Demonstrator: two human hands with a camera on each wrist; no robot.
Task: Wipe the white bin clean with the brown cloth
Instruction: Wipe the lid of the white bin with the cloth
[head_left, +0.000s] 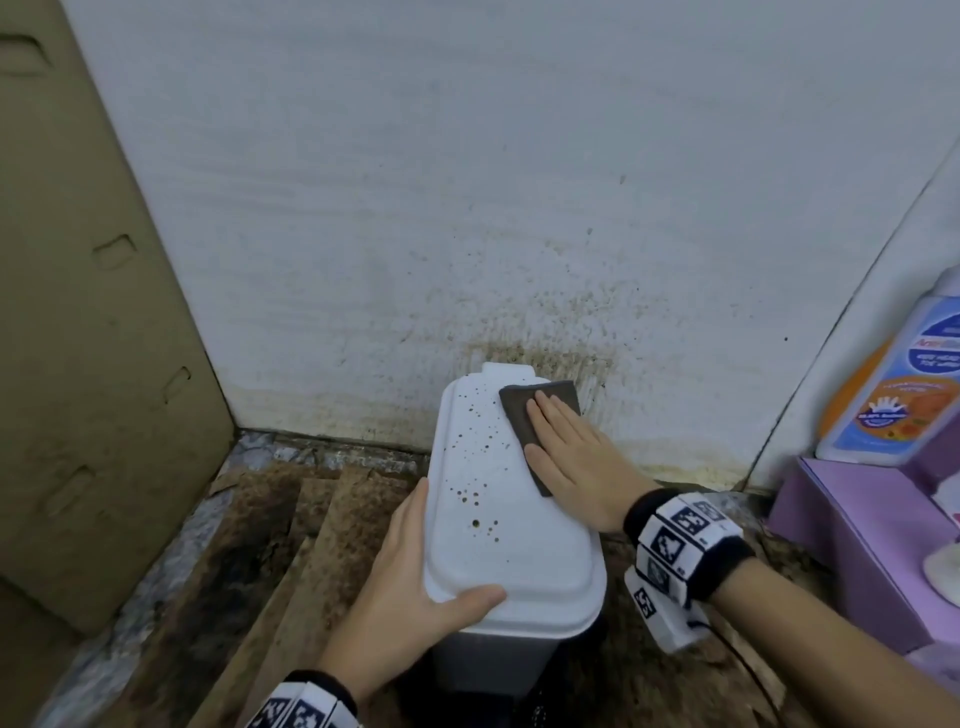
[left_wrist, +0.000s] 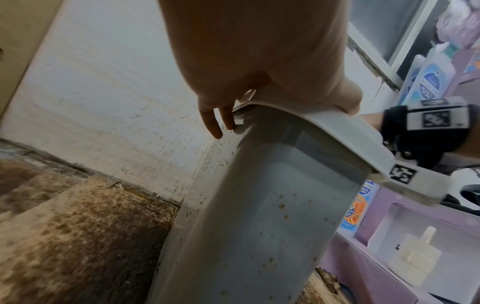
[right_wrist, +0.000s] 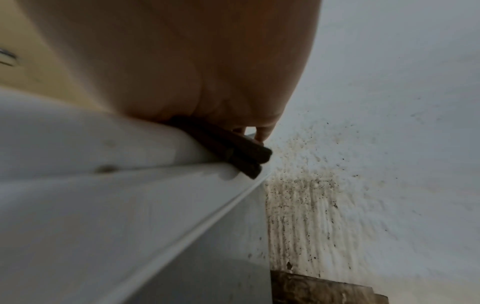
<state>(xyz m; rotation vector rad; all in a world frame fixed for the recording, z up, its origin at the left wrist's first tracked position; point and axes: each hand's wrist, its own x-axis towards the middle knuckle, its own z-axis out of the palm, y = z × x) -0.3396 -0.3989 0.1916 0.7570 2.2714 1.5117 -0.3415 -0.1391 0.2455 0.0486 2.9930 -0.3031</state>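
The white bin (head_left: 511, 525) stood on the stained floor against the spattered wall (head_left: 467, 182), its lid dotted with brown specks down the left half. The left hand (head_left: 410, 587) gripped the near left corner of the lid, thumb curled over the top and fingers down the side, most likely to keep the light bin from sliding or tipping under pressure. The right hand (head_left: 571, 462) lay flat, fingers straight and together, pressing the brown cloth (head_left: 530, 415) onto the far right part of the lid; a flat palm spreads the force over the folded cloth. The cloth sat under the fingers and palm, its folded edge poking out beyond the fingertips toward the wall and slightly over the lid's right rim. From the right wrist view the folds looked stacked in several layers, though the blur made that hard to confirm. The specks lay just left of the cloth, not yet wiped.
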